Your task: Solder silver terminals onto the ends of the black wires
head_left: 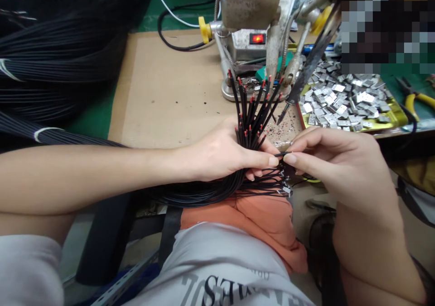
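My left hand (227,154) is closed around a bundle of black wires (253,111), whose reddish ends stand up above the fist. Between its thumb and finger, one black wire (280,154) sticks out to the right. The fingertips of my right hand (340,161) pinch the end of that same wire. Below the hands, several black wires with small silvery ends (285,190) lie over the orange cloth on my lap. A soldering iron (301,77) on a stand slants down, its tip just above and behind the hands.
A metal machine with a lit red switch (257,38) stands at the back on a cardboard sheet (163,84). Small metal pieces fill a yellow tray (396,121) at right, with yellow-handled pliers (416,98) beyond. Thick black wire bundles (61,57) lie at left.
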The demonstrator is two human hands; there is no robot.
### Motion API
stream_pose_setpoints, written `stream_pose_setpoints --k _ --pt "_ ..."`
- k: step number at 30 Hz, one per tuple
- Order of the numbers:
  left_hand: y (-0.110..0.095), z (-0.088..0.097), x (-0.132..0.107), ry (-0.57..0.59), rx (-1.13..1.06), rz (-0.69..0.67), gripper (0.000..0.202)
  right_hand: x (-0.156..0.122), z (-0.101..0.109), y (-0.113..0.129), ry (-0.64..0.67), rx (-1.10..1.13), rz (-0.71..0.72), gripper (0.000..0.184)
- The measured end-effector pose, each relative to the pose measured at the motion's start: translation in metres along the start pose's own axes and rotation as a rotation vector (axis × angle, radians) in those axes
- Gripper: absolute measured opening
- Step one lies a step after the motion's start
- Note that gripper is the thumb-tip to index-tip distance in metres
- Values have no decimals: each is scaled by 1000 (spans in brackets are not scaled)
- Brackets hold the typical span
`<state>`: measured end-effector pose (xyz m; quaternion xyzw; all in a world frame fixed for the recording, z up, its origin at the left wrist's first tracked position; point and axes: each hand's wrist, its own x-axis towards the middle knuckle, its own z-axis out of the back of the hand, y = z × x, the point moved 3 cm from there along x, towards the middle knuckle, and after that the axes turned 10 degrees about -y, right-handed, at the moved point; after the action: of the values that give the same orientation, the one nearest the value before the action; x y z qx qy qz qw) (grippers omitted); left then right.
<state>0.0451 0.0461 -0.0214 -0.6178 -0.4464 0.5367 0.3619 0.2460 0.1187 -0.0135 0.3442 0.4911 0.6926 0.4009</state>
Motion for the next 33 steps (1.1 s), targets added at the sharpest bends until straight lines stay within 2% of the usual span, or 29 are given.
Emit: stream_pose_setpoints --k 5,8,10,13,15,23,27,33 --pt "1 1 2 25 -94 27 14 -4 -11 -7 3 228 48 16" --pt "1 0 3 29 -106 29 17 -6 -16 -13 -76 238 97 10" --pt "1 0 4 -43 -106 48 18 -5 -14 -16 -168 128 101 2" --pt "-1 0 6 -204 -102 76 19 -1 -7 -17 -329 -19 126 14" --pt "-4 0 7 -260 -116 82 18 2 -6 -16 -395 -28 160 21" --pt "-9 4 15 -325 -227 68 21 12 -26 -26 -358 254 -18 24" --pt "-10 3 15 -303 -252 80 20 14 -32 -29 -294 342 -28 24" --pt "-10 3 15 -330 -234 73 22 13 -33 -28 -267 328 -7 28"
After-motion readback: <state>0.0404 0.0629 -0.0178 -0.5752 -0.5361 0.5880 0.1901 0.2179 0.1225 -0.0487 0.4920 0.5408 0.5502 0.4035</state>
